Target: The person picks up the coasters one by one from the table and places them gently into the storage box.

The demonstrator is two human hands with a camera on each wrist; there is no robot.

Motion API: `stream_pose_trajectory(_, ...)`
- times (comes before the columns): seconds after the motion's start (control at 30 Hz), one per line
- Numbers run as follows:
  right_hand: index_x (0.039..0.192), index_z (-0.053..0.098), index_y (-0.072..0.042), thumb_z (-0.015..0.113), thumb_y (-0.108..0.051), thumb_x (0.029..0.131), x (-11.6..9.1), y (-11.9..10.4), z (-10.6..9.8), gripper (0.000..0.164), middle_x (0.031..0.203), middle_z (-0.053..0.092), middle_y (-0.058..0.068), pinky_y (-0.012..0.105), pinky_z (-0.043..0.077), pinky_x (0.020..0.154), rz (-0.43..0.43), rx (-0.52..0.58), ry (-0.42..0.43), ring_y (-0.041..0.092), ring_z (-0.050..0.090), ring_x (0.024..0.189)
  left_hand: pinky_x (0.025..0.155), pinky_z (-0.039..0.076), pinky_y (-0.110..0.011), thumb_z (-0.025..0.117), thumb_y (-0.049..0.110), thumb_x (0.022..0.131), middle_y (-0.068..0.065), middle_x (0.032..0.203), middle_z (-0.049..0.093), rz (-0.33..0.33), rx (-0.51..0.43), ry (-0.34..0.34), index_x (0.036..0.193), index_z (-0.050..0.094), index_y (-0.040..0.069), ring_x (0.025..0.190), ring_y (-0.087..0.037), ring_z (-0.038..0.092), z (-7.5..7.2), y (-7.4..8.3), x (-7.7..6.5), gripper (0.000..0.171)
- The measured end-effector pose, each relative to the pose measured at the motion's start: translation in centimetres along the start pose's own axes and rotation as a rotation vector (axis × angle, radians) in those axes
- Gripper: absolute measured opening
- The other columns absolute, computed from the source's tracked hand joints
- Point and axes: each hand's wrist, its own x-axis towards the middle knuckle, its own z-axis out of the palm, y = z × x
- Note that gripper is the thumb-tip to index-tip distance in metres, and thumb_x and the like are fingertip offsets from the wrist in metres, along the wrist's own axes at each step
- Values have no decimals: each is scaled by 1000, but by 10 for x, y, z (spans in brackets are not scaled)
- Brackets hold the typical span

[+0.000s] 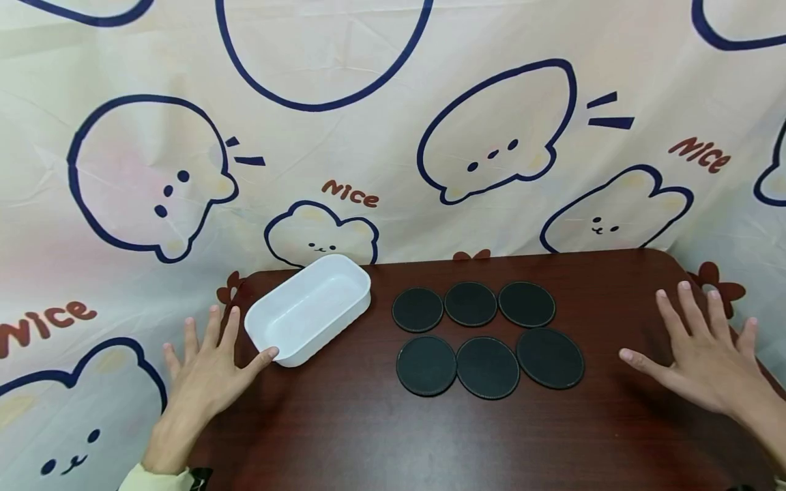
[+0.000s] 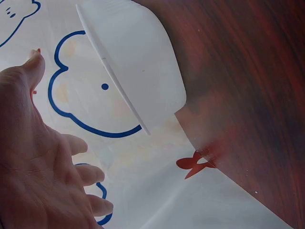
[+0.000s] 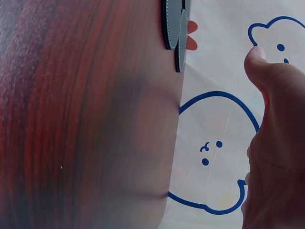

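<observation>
My left hand (image 1: 211, 372) is spread with straight fingers at the table's left edge, holding nothing. In the head view its thumb tip overlaps the near corner of a white rectangular plastic box (image 1: 334, 326); the left wrist view shows the thumb apart from that box (image 2: 143, 62). The box stands upright and its visible inside is bare. Right of it lie several round black coasters with stitched rims, in a back row (image 1: 470, 304) and a front row (image 1: 487, 368). My right hand (image 1: 712, 361), fingers spread and holding nothing, hovers at the table's right side, apart from the coasters.
The dark reddish-brown wooden table (image 1: 344, 429) has rounded back corners. A pale cloth (image 1: 393, 143) printed with blue-outlined cartoon figures hangs behind it and along both sides. Some coasters touch or slightly overlap their neighbours.
</observation>
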Motion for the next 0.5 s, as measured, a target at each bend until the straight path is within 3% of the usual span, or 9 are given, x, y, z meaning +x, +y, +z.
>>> stream_pose_trajectory(0.33,169,-12,-4,59,-86,88,-1,-4,-1,135,170,-27,31,89,-19,114,-19,6,23,58,-32,155,110,-6,-96,49,88,93,-32,177,-3,-3,10,10,172,8,5,156,-70,-10,2,1,-3,122)
stream_pose_trajectory(0.5,169,-12,-4,58,-84,89,-2,-7,-1,133,171,-27,30,88,-20,113,-27,21,19,60,-30,155,110,3,-96,50,89,92,-34,176,-4,-20,7,-20,172,3,5,153,-74,-5,2,5,-2,125)
